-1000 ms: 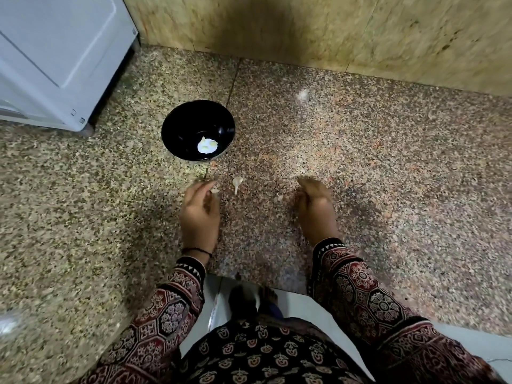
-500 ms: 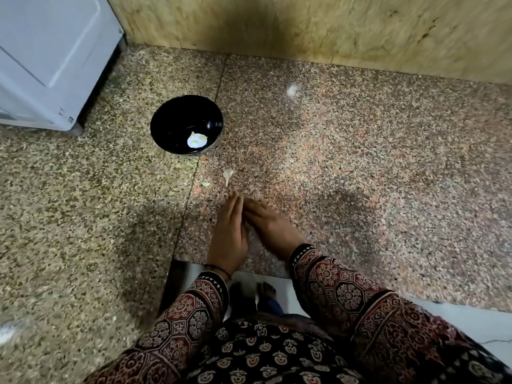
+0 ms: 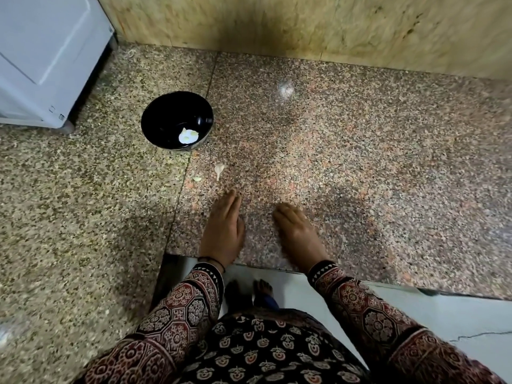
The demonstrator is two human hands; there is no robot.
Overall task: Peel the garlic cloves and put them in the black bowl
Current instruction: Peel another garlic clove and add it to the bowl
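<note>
The black bowl stands on the speckled stone counter, at the left and towards the back. White peeled garlic lies in its near side. In front of the bowl, a pale garlic clove with a thin tail and a smaller pale piece rest on the counter. My left hand lies palm down just behind the clove, with its fingers straight. My right hand lies palm down beside it, a short gap between the two. Neither hand shows anything in it.
A white appliance stands at the back left, close to the bowl. A yellowish stone wall closes off the back. The counter's front edge runs just under my wrists, with a white floor and feet below.
One second ago my hands were spread by the garlic pieces. They then drew back and met, and have now parted again, flat near the counter's edge. The clove and the small piece stayed put.
</note>
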